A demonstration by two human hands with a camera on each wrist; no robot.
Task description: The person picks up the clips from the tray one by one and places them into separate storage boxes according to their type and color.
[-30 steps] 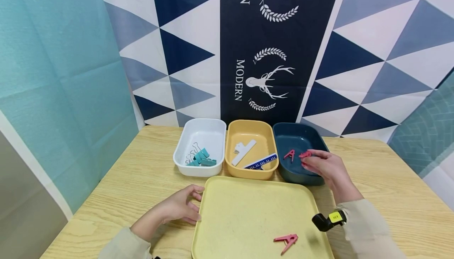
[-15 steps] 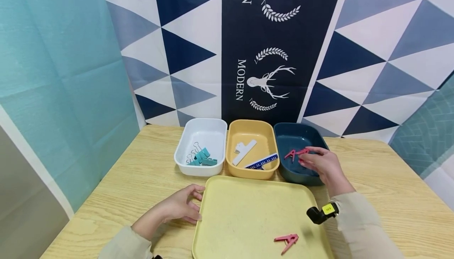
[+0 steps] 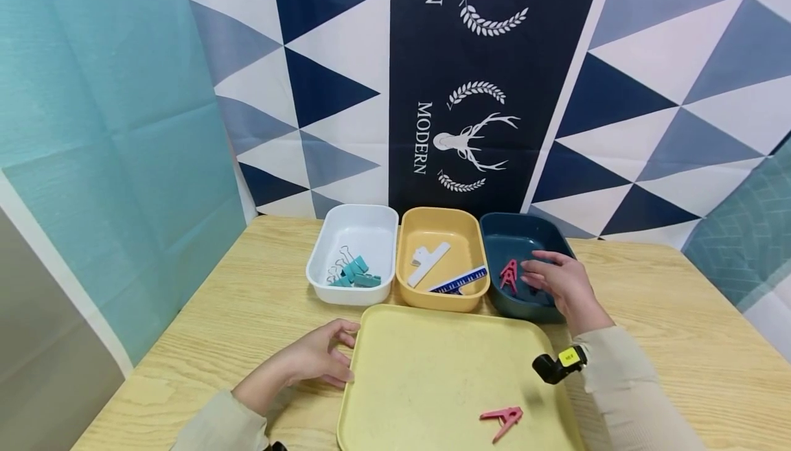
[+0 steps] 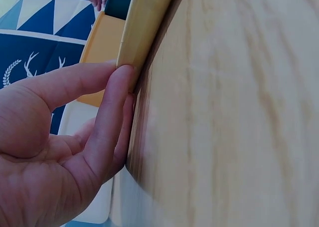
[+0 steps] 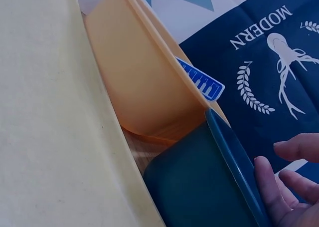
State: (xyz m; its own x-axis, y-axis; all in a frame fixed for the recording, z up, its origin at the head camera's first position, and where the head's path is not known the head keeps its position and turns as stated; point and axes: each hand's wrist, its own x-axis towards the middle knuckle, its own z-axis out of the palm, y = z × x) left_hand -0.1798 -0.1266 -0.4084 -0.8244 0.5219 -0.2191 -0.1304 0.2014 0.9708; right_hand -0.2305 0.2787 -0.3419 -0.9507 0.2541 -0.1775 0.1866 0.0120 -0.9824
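My right hand (image 3: 559, 283) is over the teal box (image 3: 522, 310) with its fingers apart and nothing between them. Just left of its fingertips, pink clothespins (image 3: 509, 276) lie bunched together in that box. In the right wrist view, the fingers (image 5: 266, 182) show beside the box's rim. My left hand (image 3: 321, 355) rests its thumb and fingertips against the left edge of the yellow tray (image 3: 426, 368); the left wrist view shows these fingertips (image 4: 124, 75) at the tray's side wall. Another pink clothespin (image 3: 503, 422) lies on the tray near its front right.
Left of the teal box stand a yellow-orange box (image 3: 441, 224) with a white clip (image 3: 428, 263) and a blue-and-white clip (image 3: 459, 281), and a white box (image 3: 355, 217) with several teal binder clips (image 3: 355, 272). A patterned cloth (image 3: 460, 80) hangs behind the wooden table (image 3: 667, 314).
My right hand has let go of a pink clothespin, which now lies against the other one in the teal box, and the fingers have spread. The left hand stays at the tray's edge.
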